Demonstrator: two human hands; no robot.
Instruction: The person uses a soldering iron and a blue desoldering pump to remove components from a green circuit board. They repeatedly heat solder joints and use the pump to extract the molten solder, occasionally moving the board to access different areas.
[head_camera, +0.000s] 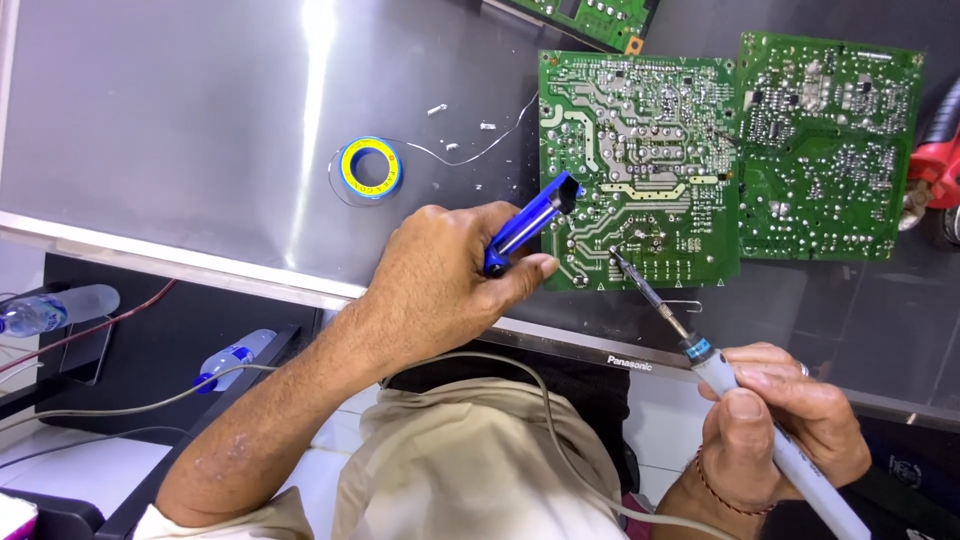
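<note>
Right hand (780, 420), lowest in view, is seen with its fingers clamped on a white soldering iron (770, 440), its tip touching the green circuit board (640, 170) laid on the grey table (180, 130). Left hand (440, 290) is wrapped tight around a blue desoldering pump (530, 222) at the board's edge. Solder spool (371, 168) sits nearby.

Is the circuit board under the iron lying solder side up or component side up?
Solder side up: the circuit board shows bare traces and joints, lying flat.
</note>
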